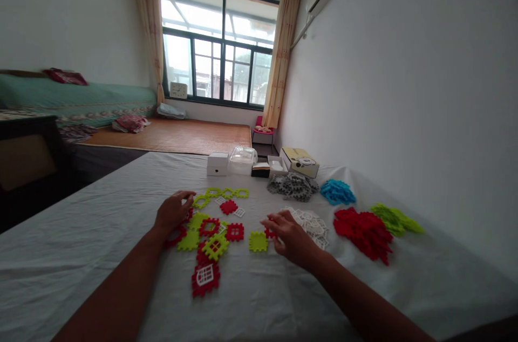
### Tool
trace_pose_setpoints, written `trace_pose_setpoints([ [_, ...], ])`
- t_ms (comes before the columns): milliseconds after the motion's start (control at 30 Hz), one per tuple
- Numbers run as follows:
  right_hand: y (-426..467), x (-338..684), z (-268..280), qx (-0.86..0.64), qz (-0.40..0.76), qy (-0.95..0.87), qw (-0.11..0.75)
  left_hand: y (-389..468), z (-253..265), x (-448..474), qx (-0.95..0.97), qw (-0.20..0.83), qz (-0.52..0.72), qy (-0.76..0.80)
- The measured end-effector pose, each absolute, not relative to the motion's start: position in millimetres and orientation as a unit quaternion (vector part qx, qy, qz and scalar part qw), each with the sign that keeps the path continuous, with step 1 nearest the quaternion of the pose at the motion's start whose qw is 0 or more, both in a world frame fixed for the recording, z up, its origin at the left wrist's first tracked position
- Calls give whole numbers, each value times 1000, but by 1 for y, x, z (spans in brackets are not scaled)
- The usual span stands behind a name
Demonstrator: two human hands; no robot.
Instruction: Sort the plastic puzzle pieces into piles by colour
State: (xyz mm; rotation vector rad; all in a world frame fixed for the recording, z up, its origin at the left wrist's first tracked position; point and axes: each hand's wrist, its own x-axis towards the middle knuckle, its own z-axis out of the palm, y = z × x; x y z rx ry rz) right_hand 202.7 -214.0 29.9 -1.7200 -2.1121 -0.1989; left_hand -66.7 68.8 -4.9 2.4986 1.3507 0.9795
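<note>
My left hand point(174, 210) is at the left edge of a loose group of toothed plastic building tiles, its fingers bent and slightly apart, with no tile visibly held. Close to its fingertips are a lime green ring tile point(200, 201) and a partly covered red tile point(188, 214). My right hand point(289, 237) has its fingers curled over a red building tile point(270, 232), which they partly hide. Beside that, a lime green square tile point(258, 241) lies flat. Between the hands are a red window tile point(234, 232), a green window tile point(215, 247) and a red tile with a white window insert point(205, 275).
Right of my right hand are piles of white window inserts point(313, 226), red tiles point(364, 234), green tiles point(394, 219), blue pieces point(338, 191) and grey pieces point(293, 186). At the back stand a white box point(217, 164), a clear plastic container point(243, 161) and a yellow box point(300, 162).
</note>
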Motion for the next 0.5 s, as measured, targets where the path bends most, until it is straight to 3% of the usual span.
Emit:
trace_pose_setpoints([
  [100, -202, 199, 27, -620, -33, -716, 320, 69, -4, -68, 833, 64, 332, 437],
  [167, -197, 200, 25, -632, -25, -690, 352, 70, -3, -69, 835, 66, 332, 434],
  [367, -227, 270, 29, -737, -105, -568, 350, 73, -3, -70, 828, 67, 338, 442],
  [500, -281, 360, 23, -838, -197, -415, 294, 73, -4, -67, 831, 70, 328, 444],
])
